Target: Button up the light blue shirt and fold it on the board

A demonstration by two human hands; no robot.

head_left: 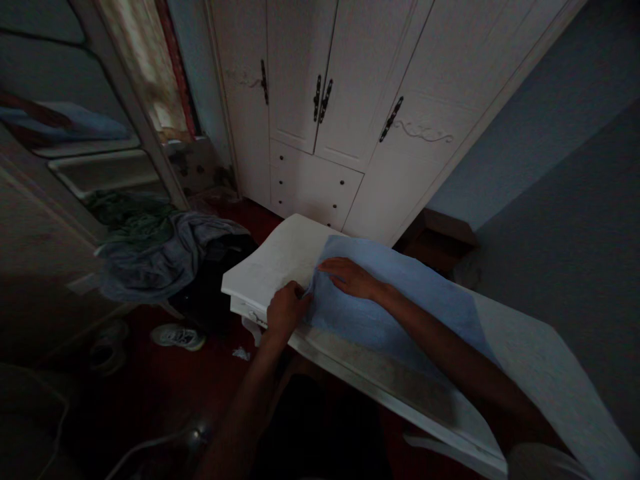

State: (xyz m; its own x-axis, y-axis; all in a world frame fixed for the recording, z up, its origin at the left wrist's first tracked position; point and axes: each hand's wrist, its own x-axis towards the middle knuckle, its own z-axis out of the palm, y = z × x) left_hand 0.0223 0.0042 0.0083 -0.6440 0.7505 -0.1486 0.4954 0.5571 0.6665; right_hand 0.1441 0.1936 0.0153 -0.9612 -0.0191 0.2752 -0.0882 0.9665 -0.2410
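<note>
A light blue cloth (400, 293) lies spread flat on a white table (270, 267). My left hand (286, 308) is closed in a pinch on the cloth's left edge, near the table's front. My right hand (350, 277) lies flat on the cloth just right of that edge, fingers stretched out and pressing down. Both forearms reach in from the bottom of the view.
A white wardrobe (345, 100) with dark handles and small drawers stands behind the table. A pile of grey and green clothes (150, 247) lies at left. A white shoe (179, 335) rests on the dark red floor. A grey wall is at right.
</note>
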